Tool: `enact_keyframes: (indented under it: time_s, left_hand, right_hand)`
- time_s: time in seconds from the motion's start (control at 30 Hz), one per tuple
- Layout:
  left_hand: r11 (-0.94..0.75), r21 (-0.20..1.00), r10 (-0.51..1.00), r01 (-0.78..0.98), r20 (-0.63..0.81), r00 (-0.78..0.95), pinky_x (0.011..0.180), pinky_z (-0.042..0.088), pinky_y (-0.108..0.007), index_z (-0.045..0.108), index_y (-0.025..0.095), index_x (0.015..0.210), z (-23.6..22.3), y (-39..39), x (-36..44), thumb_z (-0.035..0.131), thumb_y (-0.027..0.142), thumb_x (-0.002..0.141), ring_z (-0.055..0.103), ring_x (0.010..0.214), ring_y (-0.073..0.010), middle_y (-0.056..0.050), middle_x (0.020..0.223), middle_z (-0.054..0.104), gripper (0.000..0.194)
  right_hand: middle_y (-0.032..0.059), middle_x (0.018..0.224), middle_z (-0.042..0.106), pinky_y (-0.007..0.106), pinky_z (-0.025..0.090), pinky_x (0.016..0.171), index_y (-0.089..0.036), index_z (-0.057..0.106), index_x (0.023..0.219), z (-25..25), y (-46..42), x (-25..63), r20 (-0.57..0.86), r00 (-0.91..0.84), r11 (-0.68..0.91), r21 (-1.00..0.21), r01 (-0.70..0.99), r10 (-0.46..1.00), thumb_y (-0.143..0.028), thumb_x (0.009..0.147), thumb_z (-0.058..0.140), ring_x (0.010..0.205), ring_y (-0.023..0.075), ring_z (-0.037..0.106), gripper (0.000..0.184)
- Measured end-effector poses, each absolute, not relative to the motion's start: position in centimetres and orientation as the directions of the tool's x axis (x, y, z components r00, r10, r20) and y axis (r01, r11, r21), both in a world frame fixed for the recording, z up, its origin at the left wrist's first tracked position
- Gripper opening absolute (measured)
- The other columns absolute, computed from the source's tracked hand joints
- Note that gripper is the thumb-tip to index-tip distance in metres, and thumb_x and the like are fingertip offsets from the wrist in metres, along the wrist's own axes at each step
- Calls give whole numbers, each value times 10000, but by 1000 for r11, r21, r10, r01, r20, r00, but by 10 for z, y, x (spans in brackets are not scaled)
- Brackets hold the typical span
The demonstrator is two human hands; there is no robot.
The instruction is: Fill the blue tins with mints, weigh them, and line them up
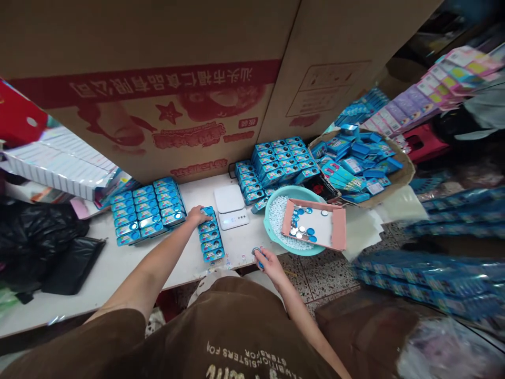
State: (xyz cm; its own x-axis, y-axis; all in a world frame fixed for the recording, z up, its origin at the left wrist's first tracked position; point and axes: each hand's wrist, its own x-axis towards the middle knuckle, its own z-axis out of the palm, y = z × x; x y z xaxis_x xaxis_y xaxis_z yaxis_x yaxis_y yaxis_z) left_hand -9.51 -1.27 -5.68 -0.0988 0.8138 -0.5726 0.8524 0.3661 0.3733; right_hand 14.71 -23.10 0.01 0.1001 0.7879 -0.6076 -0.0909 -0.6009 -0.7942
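Observation:
A row of several small blue boxes (pixel 210 236) with round dark windows lies on the white table in front of me. At its far end my left hand (pixel 196 216) grips the last box, fingertips over its top. My right hand (pixel 269 263) is near the table's front edge, closed on small round blue-and-silver discs (pixel 256 251); how many is hidden. To its right, a pink cardboard tray (pixel 338 226) with loose discs rests on a turquoise basin (pixel 272 231) of white beads (pixel 279 213). Beyond the row lies a white digital scale (pixel 229 200).
Stacks of blue boxes stand at left (pixel 148 210) and behind the scale (pixel 282 160). A large brown carton (pixel 177 121) walls off the back. An open carton (pixel 406 179) heaped with blue boxes sits at right. A black plastic bag (pixel 47 226) lies far left.

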Motion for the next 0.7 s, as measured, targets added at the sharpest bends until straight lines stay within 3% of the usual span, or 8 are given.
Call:
enact_keyframes:
  time_s: [0.07,0.13,0.2,0.27,0.37,0.57,0.63,0.7]
  left_hand:
    - [267,430,910,862,-408,-78,981,344,-412,533,219,1101,-42,-32,-90,734,367,616,451,1175,-298,-100,1213,539,546]
    - [54,531,991,846,-130,19,1025,309,-416,535,215,1124,-28,-60,-82,636,345,731,430,1198,-275,-104,1218,530,426]
    - [-145,628,987,764,42,153,997,352,-411,549,211,1121,-17,-93,-71,565,369,792,475,1142,-256,-100,1161,563,366]
    - [-178,731,963,658,-9,270,902,432,-379,596,213,1054,-11,-127,-58,526,406,813,556,1001,-225,-77,1040,622,316]
    - [-45,842,887,537,-214,410,751,484,-311,671,224,897,-10,-167,-44,493,423,819,613,808,-183,-49,878,681,278]
    - [280,854,846,439,-436,308,741,505,-313,701,210,817,-15,-184,-58,556,409,741,650,776,-192,-36,812,719,257]
    - [296,845,866,445,-434,247,740,509,-319,696,194,801,-15,-172,-71,581,394,717,650,781,-197,-39,815,717,246]
    - [219,840,927,496,-338,164,760,502,-326,686,193,781,-16,-155,-83,579,384,725,640,819,-199,-45,849,708,226]
  right_hand:
    - [-44,603,472,205,189,417,-189,520,673,1,-230,140,-630,53,-614,-769,-177,775,-621,676,600,451,59,343,440]
    - [-49,618,487,201,163,402,-187,520,699,2,-229,132,-643,10,-620,-743,-252,766,-630,636,630,422,44,332,460]
    - [-55,619,492,197,143,393,-187,510,702,2,-227,124,-649,-30,-627,-720,-298,760,-628,614,649,405,32,318,471]
    - [-60,609,493,195,136,387,-186,500,686,2,-225,116,-645,-72,-632,-712,-305,761,-620,616,652,400,27,308,466]
    - [-67,587,488,193,137,382,-183,503,678,-3,-224,103,-633,-124,-637,-713,-294,765,-613,626,644,396,28,318,455]
    - [-66,570,498,194,99,376,-169,523,671,-13,-220,80,-646,-226,-682,-658,-320,729,-574,604,671,376,18,308,436]
    - [-68,569,500,190,88,381,-163,564,723,-13,-216,79,-664,-221,-693,-628,-354,714,-546,587,696,376,15,301,427]
    - [-70,572,499,186,83,387,-159,599,791,-12,-211,80,-678,-191,-685,-603,-408,710,-519,577,717,382,14,300,435]
